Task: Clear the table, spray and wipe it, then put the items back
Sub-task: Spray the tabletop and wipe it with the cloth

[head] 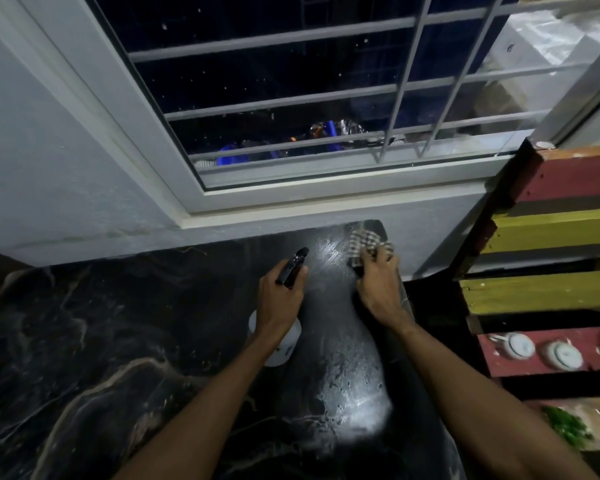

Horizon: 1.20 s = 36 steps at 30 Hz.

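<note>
The table [94, 341] has a black marble-patterned top with pale veins and a wet, shiny streak running down its right side. My left hand [279, 301] grips a spray bottle [282, 344] with a white body and a black trigger head, its nozzle aimed toward the far right corner. My right hand [381, 289] presses a checked cloth [368, 245] flat on the table's far right corner, next to the wall.
A grey wall and a barred window [291, 98] stand just behind the table. To the right is a red and yellow painted wooden shelf [548, 237] holding white lidded pots [515, 346] on a lower level. Green leaves [565, 427] lie at the lower right.
</note>
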{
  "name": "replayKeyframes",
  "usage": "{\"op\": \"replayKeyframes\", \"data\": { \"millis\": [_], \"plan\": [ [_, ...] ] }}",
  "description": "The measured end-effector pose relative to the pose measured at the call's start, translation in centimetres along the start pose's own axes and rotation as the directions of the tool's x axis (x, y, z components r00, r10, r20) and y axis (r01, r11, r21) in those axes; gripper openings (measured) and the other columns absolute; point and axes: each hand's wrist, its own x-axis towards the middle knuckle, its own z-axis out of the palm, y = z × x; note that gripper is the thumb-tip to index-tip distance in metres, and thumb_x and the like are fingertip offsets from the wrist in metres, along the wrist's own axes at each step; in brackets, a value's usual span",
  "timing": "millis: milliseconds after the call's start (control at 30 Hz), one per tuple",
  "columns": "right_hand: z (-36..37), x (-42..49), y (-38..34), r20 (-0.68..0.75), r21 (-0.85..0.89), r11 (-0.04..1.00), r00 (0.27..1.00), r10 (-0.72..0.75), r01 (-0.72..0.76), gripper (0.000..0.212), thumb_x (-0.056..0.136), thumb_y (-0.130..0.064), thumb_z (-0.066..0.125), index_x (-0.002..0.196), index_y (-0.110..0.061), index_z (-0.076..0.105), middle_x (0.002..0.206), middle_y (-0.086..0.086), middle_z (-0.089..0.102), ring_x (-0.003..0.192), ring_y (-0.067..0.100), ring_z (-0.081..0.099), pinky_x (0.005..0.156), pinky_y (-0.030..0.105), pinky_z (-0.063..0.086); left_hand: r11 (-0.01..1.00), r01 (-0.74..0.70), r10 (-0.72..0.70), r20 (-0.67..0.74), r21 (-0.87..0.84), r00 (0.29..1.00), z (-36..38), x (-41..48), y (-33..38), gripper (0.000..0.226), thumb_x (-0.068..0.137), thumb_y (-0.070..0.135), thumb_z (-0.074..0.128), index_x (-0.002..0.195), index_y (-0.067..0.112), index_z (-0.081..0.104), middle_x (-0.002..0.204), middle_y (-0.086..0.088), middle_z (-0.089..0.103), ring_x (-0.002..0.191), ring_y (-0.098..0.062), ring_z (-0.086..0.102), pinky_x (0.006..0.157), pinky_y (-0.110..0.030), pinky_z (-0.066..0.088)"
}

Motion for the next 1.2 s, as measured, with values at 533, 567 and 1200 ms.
{"op": "replayKeyframes", "data": {
  "millis": [533, 567, 1200],
  "plan": [
    [3.5, -4.1, -11.3, -0.004, 0.038, 0.999, 0.999, 0.038, -0.038, 0.053, 0.083, -0.007, 0.056, 0.136, -0.010, 0.053, 0.144, 0.024, 0.037, 0.120, 0.042, 0.038, 0.103, 0.041, 0.032, 0.975, 0.208, -0.191, -0.192, 0.074, 0.963, -13.9, -7.3, -6.8, 0.041, 0.074, 0.041, 0.090, 0.061, 0.014, 0.063, 0.058, 0.004, 0.066, 0.057, -0.011, 0.063, 0.059, -0.027, 0.051],
    [4.4, -5.1, -13.5, 0.031, 0.031, 0.997, 0.997, -0.067, 0.067, 0.057, 0.081, -0.005, 0.055, 0.138, -0.010, 0.051, 0.145, 0.025, 0.036, 0.120, 0.043, 0.038, 0.104, 0.041, 0.031, 0.977, 0.203, -0.186, -0.195, 0.071, 0.963, -15.1, -7.6, -7.2, 0.043, 0.076, 0.040, 0.090, 0.060, 0.011, 0.063, 0.057, 0.002, 0.065, 0.056, -0.015, 0.063, 0.058, -0.030, 0.051],
    [16.4, -15.5, -42.4, 0.191, 0.000, 0.936, 0.919, -0.345, 0.351, 0.069, 0.081, -0.007, 0.055, 0.148, -0.019, 0.042, 0.153, 0.015, 0.029, 0.126, 0.039, 0.034, 0.112, 0.040, 0.032, 0.957, 0.290, -0.262, -0.397, 0.012, 0.880, -44.1, -9.2, -18.5, 0.042, 0.081, 0.045, 0.083, 0.058, 0.014, 0.066, 0.064, 0.000, 0.069, 0.078, -0.028, 0.069, 0.068, -0.034, 0.055]
  ]
}}
